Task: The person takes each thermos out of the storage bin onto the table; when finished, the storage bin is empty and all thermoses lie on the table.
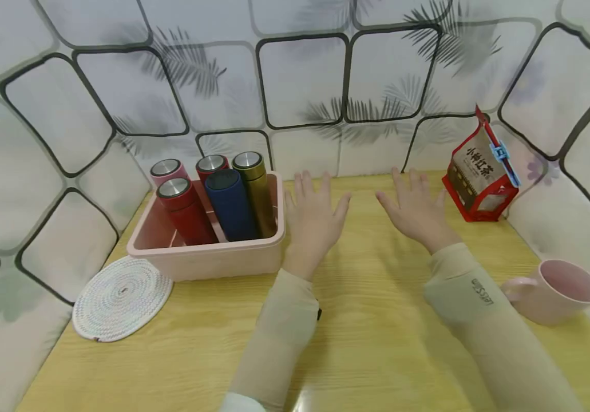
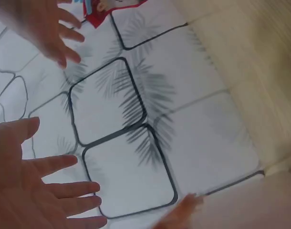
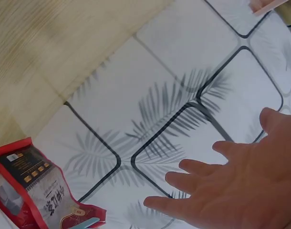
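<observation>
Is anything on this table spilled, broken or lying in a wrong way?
Nothing stands out. The flasks stand in the bin, the mug and tea bag are upright, and both hands, left and right, are open.

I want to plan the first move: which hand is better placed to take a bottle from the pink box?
Probably the left hand: it hovers open right beside the pink box holding the bottles. The right hand is farther away, nearer the red bag.
</observation>
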`<state>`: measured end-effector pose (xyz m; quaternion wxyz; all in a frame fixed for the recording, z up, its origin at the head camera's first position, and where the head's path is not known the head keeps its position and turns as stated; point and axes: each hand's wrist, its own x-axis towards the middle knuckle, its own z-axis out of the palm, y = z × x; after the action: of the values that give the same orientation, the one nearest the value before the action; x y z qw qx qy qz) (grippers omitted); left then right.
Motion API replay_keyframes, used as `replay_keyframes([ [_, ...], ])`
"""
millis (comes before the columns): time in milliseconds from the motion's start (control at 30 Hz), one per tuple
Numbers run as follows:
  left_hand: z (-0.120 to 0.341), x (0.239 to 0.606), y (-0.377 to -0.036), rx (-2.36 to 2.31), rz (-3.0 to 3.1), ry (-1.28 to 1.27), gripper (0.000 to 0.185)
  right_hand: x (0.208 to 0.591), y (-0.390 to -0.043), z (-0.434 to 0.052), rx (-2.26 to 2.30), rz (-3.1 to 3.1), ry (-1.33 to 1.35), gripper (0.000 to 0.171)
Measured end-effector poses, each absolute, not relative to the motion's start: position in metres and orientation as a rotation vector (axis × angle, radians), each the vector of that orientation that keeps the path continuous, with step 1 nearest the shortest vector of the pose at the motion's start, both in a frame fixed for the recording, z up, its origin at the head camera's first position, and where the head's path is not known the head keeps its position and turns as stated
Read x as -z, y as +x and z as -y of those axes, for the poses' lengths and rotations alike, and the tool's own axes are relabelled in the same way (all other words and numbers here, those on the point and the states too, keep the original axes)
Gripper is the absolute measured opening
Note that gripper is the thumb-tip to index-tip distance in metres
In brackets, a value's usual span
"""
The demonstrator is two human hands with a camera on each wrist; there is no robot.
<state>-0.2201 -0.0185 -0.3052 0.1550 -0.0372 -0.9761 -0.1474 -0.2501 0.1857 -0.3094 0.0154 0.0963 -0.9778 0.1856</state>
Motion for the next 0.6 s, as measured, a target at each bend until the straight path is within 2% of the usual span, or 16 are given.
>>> replay_keyframes([
  [167, 0.077, 0.293, -0.190, 0.596, 2.338, -0.091, 0.036, 0.308, -0.248, -0.174, -0.701, 2.911, 0.363, 0.074],
  [233, 0.110, 0.292, -0.179, 0.595, 2.217, -0.016, 0.031, 0.307, -0.246, -0.168, -0.723, 2.882, 0.387, 0.071],
  [467, 0.248, 0.311, -0.145, 0.573, 2.176, 0.534, 0.034, 0.306, -0.241, -0.148, -0.877, 2.800, 0.511, 0.065],
  [600, 0.297, 0.333, -0.129, 0.674, 2.270, 0.804, 0.039, 0.308, -0.241, -0.134, -0.987, 2.674, 0.646, 0.056],
])
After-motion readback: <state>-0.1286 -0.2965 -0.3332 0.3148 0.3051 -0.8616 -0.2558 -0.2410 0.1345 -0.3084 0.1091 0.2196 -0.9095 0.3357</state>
